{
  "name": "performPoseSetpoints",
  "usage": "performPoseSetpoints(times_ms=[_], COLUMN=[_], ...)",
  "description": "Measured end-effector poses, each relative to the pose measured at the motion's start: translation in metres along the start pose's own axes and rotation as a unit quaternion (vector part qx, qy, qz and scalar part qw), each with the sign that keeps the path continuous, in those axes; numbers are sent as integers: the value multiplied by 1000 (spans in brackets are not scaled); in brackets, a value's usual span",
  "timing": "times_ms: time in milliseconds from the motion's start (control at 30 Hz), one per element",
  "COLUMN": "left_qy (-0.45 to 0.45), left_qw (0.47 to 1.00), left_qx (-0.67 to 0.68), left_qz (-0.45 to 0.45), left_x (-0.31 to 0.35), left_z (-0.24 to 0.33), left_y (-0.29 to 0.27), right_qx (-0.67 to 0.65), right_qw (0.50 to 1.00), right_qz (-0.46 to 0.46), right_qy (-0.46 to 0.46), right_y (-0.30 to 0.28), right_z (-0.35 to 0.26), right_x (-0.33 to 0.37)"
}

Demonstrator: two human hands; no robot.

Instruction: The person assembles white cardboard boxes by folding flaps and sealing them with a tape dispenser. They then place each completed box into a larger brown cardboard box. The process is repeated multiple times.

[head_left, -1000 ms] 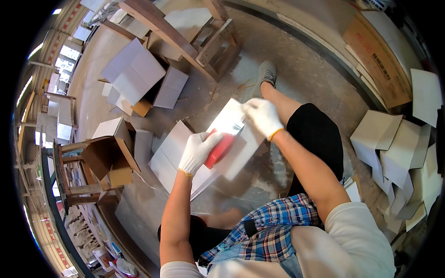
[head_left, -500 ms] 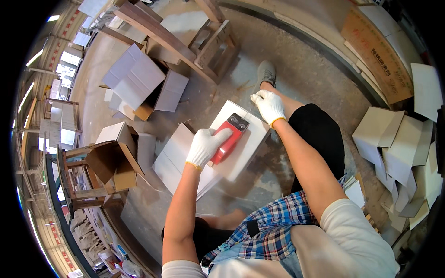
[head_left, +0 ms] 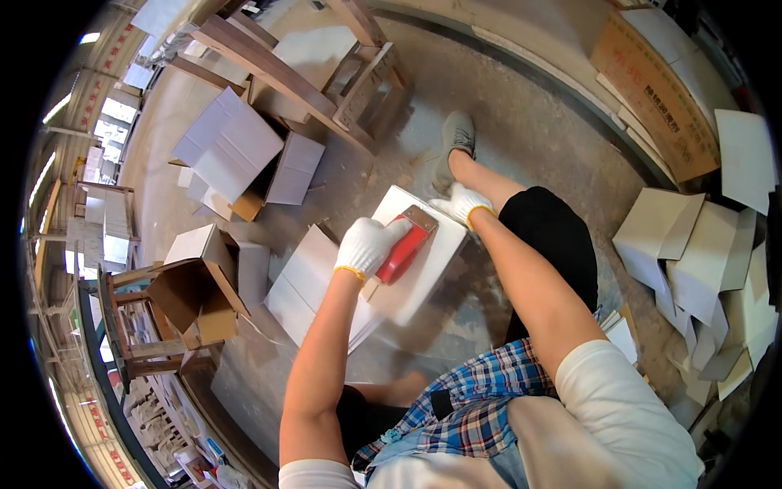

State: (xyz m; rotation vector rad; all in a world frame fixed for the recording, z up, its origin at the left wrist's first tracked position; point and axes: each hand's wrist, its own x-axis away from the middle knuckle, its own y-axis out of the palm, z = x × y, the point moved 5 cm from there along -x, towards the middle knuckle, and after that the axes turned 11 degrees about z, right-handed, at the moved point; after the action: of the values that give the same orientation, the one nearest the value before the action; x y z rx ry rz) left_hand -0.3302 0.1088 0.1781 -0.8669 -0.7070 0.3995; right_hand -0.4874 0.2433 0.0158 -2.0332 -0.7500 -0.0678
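My left hand (head_left: 363, 247), in a white knit glove with a yellow cuff, grips a red hand tool (head_left: 401, 259) with a flat metal end. The tool lies tilted over a white cardboard carton (head_left: 423, 281) on the floor, and its exact kind is not clear. At the carton's far right edge is my right hand (head_left: 461, 203), gloved the same way. Its fingers are bent down by that edge, partly hidden, so whether they pinch anything I cannot make out. Left of the tool spreads a white cardboard flap (head_left: 306, 277).
Beyond my right hand is my grey shoe (head_left: 456, 143). Open cartons (head_left: 232, 147) lie far left, near a wooden frame (head_left: 269, 65). Another open box (head_left: 199, 277) rests at the left. Folded white cardboard (head_left: 664, 228) and a brown carton (head_left: 656, 98) stand along the right.
My right hand has come down and nearer to the carton's far right edge. The red tool, still in my left hand, has turned slightly and its metal end looks different.
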Motion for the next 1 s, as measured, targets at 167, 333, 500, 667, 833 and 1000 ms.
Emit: performPoseSetpoints(times_ms=[167,333,500,667,833,1000], left_qy=[29,26,210,-34,-12,-73], left_qw=[997,995,950,998,999,997], left_qx=[-68,-94,-230,-4,48,-15], left_qz=[-15,-7,-30,-48,-19,10], left_x=[0,-1,-2,3,31,117], left_z=[5,1,6,-12,-38,-138], left_y=[3,3,9,-2,-15,-52], right_qx=[12,-32,-12,-22,48,57], right_qw=[999,992,994,988,989,988], right_qz=[-9,-10,10,39,41,38], right_qy=[-43,-122,-107,-149,-136,-138], right_y=[-2,-32,-20,-19,-18,-23], right_z=[2,-45,-46,-49,-49,-57], right_x=[2,20,29,39,34,42])
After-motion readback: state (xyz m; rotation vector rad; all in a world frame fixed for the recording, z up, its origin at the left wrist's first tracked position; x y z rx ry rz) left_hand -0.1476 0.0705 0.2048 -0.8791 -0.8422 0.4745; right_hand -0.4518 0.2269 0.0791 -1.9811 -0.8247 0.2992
